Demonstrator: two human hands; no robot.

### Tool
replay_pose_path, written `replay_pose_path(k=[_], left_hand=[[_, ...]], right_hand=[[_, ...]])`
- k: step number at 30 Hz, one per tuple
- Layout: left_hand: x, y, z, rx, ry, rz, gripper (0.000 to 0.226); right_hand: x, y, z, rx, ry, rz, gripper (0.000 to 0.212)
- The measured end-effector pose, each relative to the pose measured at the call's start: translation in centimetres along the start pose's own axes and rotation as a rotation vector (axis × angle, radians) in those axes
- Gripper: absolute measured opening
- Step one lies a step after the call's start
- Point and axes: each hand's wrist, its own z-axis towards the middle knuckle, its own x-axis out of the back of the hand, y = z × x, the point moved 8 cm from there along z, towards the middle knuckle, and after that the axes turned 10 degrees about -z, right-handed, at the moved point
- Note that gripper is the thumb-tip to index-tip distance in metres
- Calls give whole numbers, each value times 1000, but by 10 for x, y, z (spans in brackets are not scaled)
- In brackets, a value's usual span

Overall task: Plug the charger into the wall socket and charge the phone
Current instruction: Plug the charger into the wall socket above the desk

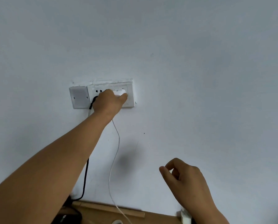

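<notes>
My left hand (109,101) is stretched up to the white wall socket plate (130,103) and grips the white charger (118,92), pressing it against the plate's right-hand socket. The charger's thin white cable (114,156) hangs down the wall to the wooden surface below. My right hand (182,177) hovers lower right, away from the wall plate, fingers loosely curled with nothing in them. No phone can be made out.
A black plug with a thick black cord (86,173) sits in the left socket and runs down the wall. A grey cover plate (79,97) is left of the sockets. A wooden surface (109,210) lies along the bottom edge, with a small white object (186,216).
</notes>
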Motion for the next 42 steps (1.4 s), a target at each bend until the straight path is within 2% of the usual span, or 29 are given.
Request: replay_pose_path(k=[6,12,20,26,29,32,36,39,42], left_hand=[[-4,9,-14,-101,122,0,46],[-12,-5,-16,-31,99,-136,50],[-11,-12,-10,53,74,-238,46],[-17,-21,-9,39,31,-360,46],[-14,-23,-11,53,37,-481,53],[-4,-24,-13,14,79,-568,49],[-11,-28,-13,31,-49,-720,38],[-19,-29,-19,34,-199,-801,42],[-17,-28,-23,-5,-279,-803,42]], right_hand=[[-7,-2,3,24,-26,0,17],[1,-8,11,43,-11,-28,17],[16,-73,65,188,63,-73,25],[16,-129,124,259,127,65,28],[7,-145,147,284,95,122,30],[-7,-150,158,292,39,210,37],[-29,-148,160,260,-60,332,38],[-35,-146,162,230,-48,396,36],[-36,-145,166,183,-26,446,37]])
